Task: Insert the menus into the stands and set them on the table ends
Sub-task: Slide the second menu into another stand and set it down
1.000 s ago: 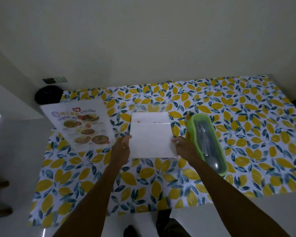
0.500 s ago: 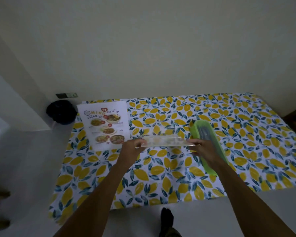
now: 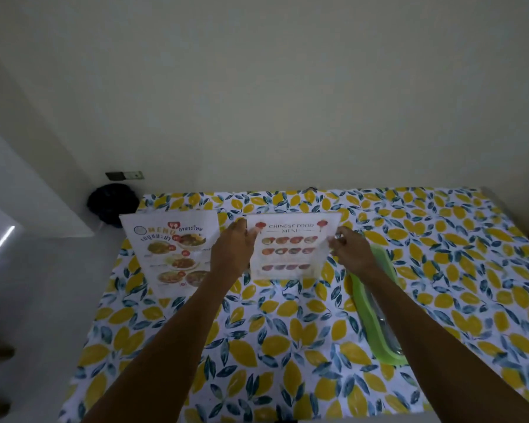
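Note:
A clear stand holding the Chinese food menu (image 3: 290, 248) is upright near the middle of the table, its printed face toward me. My left hand (image 3: 231, 253) grips its left edge and my right hand (image 3: 350, 253) grips its right edge. Whether its base touches the cloth I cannot tell. A second menu with Thai dishes (image 3: 173, 254) stands to the left, near the table's left end, partly covered by my left forearm.
The table (image 3: 440, 270) carries a yellow lemon-print cloth. A long green lidded cutlery box (image 3: 376, 303) lies right of the held stand, under my right forearm. A black round object (image 3: 112, 203) sits off the table's far left corner by the wall.
The stand lay flat with its blank side up, was lifted edge-on, and now stands upright with the Chinese menu facing me. Both hands kept hold of its sides.

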### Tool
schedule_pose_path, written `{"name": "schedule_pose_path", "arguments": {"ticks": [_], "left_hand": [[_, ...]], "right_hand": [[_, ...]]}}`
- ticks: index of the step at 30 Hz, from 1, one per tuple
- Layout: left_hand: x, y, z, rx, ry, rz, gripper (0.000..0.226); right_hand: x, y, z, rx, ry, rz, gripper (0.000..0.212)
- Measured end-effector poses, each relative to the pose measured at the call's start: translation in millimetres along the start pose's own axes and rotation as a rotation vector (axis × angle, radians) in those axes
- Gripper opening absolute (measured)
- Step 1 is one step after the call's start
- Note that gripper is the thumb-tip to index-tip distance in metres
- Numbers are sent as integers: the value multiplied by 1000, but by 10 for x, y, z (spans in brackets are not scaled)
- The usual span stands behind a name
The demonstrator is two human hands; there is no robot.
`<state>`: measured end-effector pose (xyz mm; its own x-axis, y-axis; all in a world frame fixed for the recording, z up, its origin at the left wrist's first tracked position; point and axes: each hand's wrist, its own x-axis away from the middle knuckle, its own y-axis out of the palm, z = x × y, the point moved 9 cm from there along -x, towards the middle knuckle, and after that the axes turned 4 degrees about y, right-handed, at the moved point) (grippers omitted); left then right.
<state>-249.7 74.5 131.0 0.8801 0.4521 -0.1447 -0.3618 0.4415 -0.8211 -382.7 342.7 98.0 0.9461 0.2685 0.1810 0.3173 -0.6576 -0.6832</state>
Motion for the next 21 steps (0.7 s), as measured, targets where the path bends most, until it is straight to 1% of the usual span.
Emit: {"name": "schedule_pose_path", "arguments": {"ticks": [3, 5, 8, 11, 13, 16, 19, 21], "left_hand": [[-143, 133, -28, -115, 5, 29, 33], [-193, 286, -103, -153, -26, -21, 32], [-172, 487, -239, -171, -91, -100, 36], [-101, 606, -302, -201, -97, -143, 37], [-41, 675, -330, -173, -109, -183, 41], [58, 726, -356, -184, -122, -222, 47], [155, 739, -344, -260, -85, -250, 48], [232, 746, -341, -306, -71, -284, 52]], "right_hand": [[-240, 59, -29, 86, -75, 21, 21], [-363, 91, -30, 157, -106, 24, 26], [-453, 165, -34, 254, -159, -8, 36], [-464, 219, 9, 326, -194, -45, 46], [-469, 271, 84, 401, -189, -97, 49], [-425, 383, 225, 481, -163, -208, 46], [-340, 394, 329, 492, -119, -216, 42], [-267, 395, 389, 542, -73, -215, 45]]}}
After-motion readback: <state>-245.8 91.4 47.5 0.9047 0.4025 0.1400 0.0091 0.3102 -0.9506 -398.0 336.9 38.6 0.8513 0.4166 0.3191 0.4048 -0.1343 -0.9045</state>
